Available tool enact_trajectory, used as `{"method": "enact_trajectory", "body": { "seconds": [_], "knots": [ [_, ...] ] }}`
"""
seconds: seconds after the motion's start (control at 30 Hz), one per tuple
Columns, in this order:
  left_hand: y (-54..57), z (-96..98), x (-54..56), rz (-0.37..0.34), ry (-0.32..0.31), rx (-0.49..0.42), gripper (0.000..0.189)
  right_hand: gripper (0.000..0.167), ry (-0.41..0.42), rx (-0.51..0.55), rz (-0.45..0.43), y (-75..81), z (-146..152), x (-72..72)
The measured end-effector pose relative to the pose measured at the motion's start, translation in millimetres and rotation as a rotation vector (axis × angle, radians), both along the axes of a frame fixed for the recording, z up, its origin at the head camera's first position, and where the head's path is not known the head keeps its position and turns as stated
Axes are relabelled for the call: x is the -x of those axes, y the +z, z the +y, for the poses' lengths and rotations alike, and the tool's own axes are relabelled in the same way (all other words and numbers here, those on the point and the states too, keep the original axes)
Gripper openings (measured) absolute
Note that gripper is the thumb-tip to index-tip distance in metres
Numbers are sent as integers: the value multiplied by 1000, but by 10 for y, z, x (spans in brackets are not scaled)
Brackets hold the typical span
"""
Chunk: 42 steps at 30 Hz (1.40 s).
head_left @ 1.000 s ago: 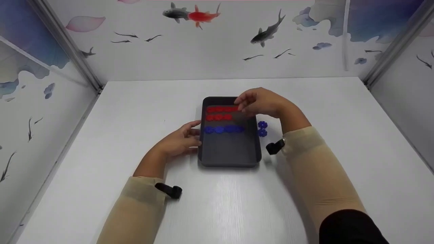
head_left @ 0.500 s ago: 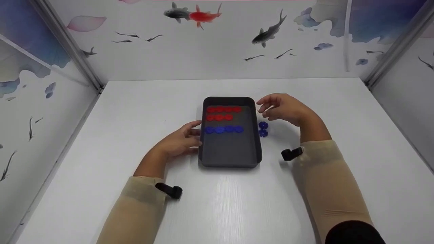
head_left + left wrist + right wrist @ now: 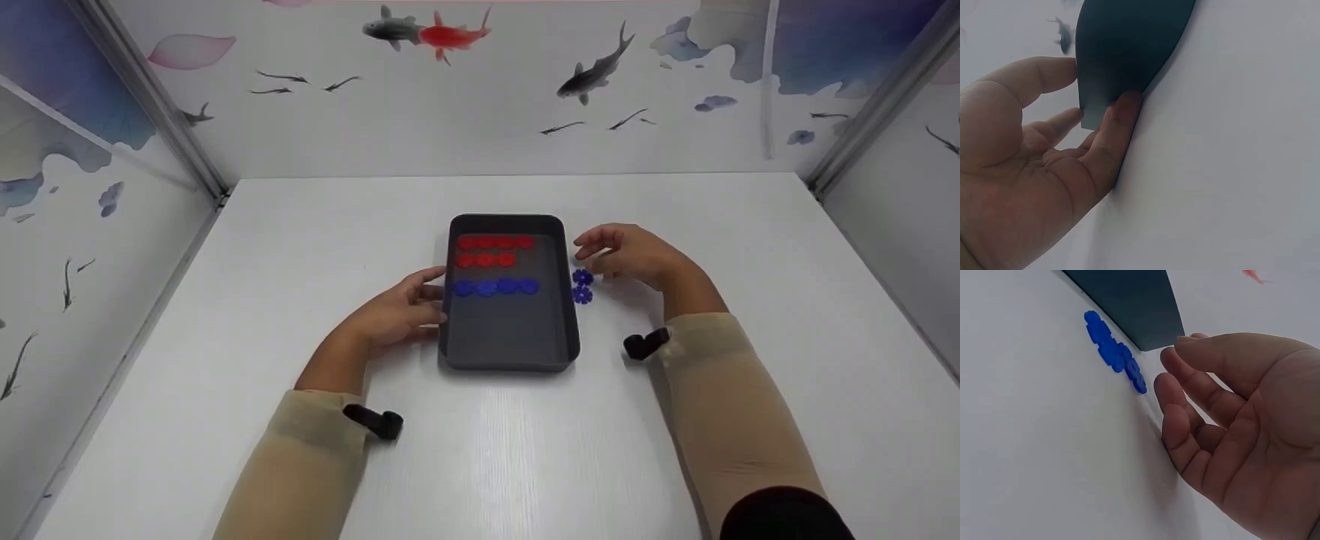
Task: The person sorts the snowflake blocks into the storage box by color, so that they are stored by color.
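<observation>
A dark grey rectangular tray [image 3: 510, 334] lies on the white table. Inside, two rows of red flower-shaped plastic pieces [image 3: 486, 259] sit toward the far end, with one row of blue flower-shaped pieces [image 3: 487, 287] below them. Against the tray's left wall rest the extended fingertips of my left hand [image 3: 390, 311]; the left wrist view shows thumb and fingers touching the outer side. Just right of the tray, two loose blue flower pieces [image 3: 583, 295] lie on the table. My right hand [image 3: 637, 259], fingers loosely bent and holding nothing, hovers beside them, fingertips near the farther piece.
Printed panels with fish [image 3: 596, 71] enclose the white table [image 3: 480, 450] at the back and sides. A black wrist camera [image 3: 646, 345] sticks out from the right sleeve, and another wrist camera [image 3: 375, 421] from the left one.
My right hand has left the tray's far right corner, moved right past the wall, then lowered toward the loose blue pieces. The left hand and tray have stayed put.
</observation>
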<state>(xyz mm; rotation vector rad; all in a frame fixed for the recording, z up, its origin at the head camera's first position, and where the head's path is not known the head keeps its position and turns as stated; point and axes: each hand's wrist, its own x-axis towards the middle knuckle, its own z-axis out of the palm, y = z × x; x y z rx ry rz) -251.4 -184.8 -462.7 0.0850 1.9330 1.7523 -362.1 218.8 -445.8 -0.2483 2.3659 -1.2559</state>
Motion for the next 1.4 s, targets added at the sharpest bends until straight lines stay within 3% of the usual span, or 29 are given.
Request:
{"method": "enact_trajectory", "body": {
  "seconds": [0.33,0.83,1.13,1.4],
  "knots": [
    [2,0,2,8,-8,12,87,54,37,-129,38,-102,5,20],
    [-5,13,1,6,8,27,87,36,48,-288,92,-69,-27,-24],
    [-9,7,9,19,-4,38,87,28,22,-250,82,-90,25,-7],
    [-10,-1,6,26,-4,38,87,25,-81,-78,39,-35,52,14]
  ]
}}
